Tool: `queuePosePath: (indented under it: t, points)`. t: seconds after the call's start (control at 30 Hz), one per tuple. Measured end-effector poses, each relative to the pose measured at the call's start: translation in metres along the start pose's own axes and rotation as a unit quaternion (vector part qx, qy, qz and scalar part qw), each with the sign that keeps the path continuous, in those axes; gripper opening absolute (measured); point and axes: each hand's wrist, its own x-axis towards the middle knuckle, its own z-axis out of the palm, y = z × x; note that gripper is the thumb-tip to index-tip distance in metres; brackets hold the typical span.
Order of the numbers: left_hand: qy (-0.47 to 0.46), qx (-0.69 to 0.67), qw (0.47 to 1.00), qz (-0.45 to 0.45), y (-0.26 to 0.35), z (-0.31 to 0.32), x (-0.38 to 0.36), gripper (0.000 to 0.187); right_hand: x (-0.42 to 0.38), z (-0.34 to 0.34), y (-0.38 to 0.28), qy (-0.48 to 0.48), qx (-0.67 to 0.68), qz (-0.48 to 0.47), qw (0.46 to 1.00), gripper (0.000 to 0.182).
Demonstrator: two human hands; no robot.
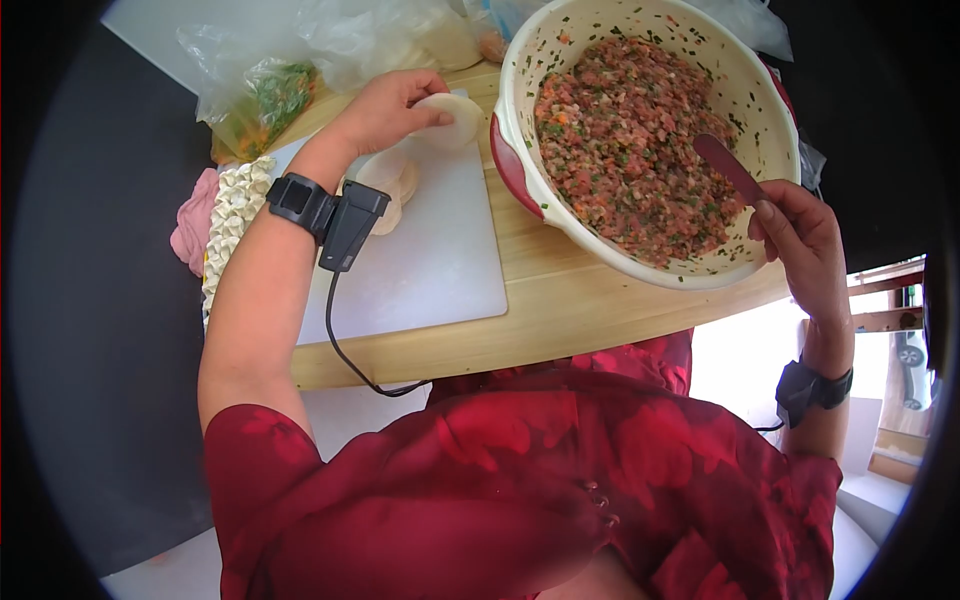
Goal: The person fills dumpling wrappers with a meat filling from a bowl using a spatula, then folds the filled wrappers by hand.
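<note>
My left hand (pixel 395 108) pinches a thin round dumpling wrapper (pixel 452 122) above the far edge of a white cutting board (pixel 445 270). More wrappers (pixel 395 185) lie loosely overlapped on that board, partly hidden behind my left forearm and its wrist device. Between the fingers of my right hand (pixel 800 235) is a flat dark red spatula (pixel 728 168). Its blade reaches over the minced meat filling (pixel 635 150), which is flecked with green and orange bits. The filling sits in a large cream bowl (pixel 640 268) with red handles, to the right of the board.
Rows of pale folded dumplings (pixel 238 225) line the board's left side, beside a pink cloth (pixel 195 222). Plastic bags stand at the back, one holding greens (pixel 280 95). A black cable (pixel 340 345) hangs from my left wrist over the wooden table's (pixel 570 325) front edge.
</note>
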Motion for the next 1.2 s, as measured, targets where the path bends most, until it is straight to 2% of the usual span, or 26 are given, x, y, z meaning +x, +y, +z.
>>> queuePosePath:
  t: [0.07,0.1,0.17,0.2,0.27,0.33,0.43,0.47,0.53,0.67,0.73,0.8,0.83,0.93,1.0,1.07,1.13,1.17,1.2]
  points:
    - [0.061,0.003,0.995,-0.074,0.021,0.0,-0.012,0.025,-0.001,0.0,0.0,-0.003,-0.005,0.001,1.0,0.019]
    - [0.061,0.002,0.995,-0.074,0.02,0.0,-0.014,0.025,-0.001,0.0,-0.001,-0.003,-0.005,0.002,1.0,0.019]
    - [0.011,-0.177,0.972,-0.155,0.016,-0.003,-0.022,0.027,0.0,0.001,-0.001,-0.008,-0.006,-0.004,1.0,0.019]
    - [0.012,-0.177,0.972,-0.155,0.018,-0.001,-0.026,0.027,0.0,0.002,-0.001,-0.01,-0.006,-0.005,1.0,0.019]
    - [-0.074,-0.188,0.965,-0.165,0.024,0.002,-0.033,0.028,0.002,0.004,0.002,-0.001,0.011,-0.002,1.0,0.018]
    - [-0.098,-0.204,0.962,-0.152,0.012,0.011,-0.029,0.027,0.004,0.006,0.001,-0.009,0.007,-0.002,1.0,0.019]
    - [0.006,-0.017,0.999,-0.039,0.0,0.023,-0.021,0.027,0.007,0.009,0.0,-0.014,0.004,-0.005,1.0,0.019]
    - [0.007,-0.018,0.999,-0.04,-0.004,0.023,-0.021,0.027,0.007,0.01,0.0,-0.01,0.005,-0.007,1.0,0.018]
    - [0.106,0.09,0.99,-0.026,-0.001,0.023,-0.021,0.024,0.007,0.01,-0.002,-0.009,-0.003,-0.011,1.0,0.018]
    - [0.134,0.097,0.985,-0.052,0.016,0.027,-0.035,0.02,0.006,0.007,0.0,-0.004,-0.047,-0.015,0.999,0.018]
    - [0.095,0.14,0.985,-0.018,0.019,0.035,-0.044,0.017,0.006,0.007,-0.005,-0.005,-0.064,-0.009,0.998,0.018]
    - [0.095,0.159,0.983,0.003,0.016,0.043,-0.046,0.016,0.008,0.009,-0.007,-0.008,-0.082,-0.005,0.997,0.019]
    - [0.095,0.18,0.979,0.023,0.015,0.046,-0.046,0.015,0.009,0.012,-0.004,-0.01,-0.108,-0.031,0.994,0.018]
    - [0.1,0.17,0.98,0.008,0.021,0.047,-0.048,0.011,0.012,0.015,-0.01,-0.018,-0.172,-0.074,0.982,0.015]
    - [0.106,0.14,0.984,0.003,0.016,0.048,-0.048,0.008,0.013,0.016,-0.011,-0.062,-0.21,-0.121,0.968,0.014]
    - [0.113,0.112,0.987,-0.003,0.014,0.047,-0.049,0.005,0.014,0.018,-0.014,-0.07,-0.219,-0.11,0.967,0.015]
    - [0.131,0.077,0.985,-0.084,0.013,0.045,-0.049,0.003,0.016,0.019,-0.011,-0.068,-0.225,-0.137,0.962,0.015]
    - [0.129,0.077,0.985,-0.082,0.007,0.044,-0.05,0.003,0.016,0.02,-0.011,-0.066,-0.225,-0.135,0.963,0.015]
    - [0.163,-0.036,0.985,-0.039,0.003,0.045,-0.05,0.005,0.016,0.022,-0.012,-0.073,-0.217,-0.132,0.964,0.015]
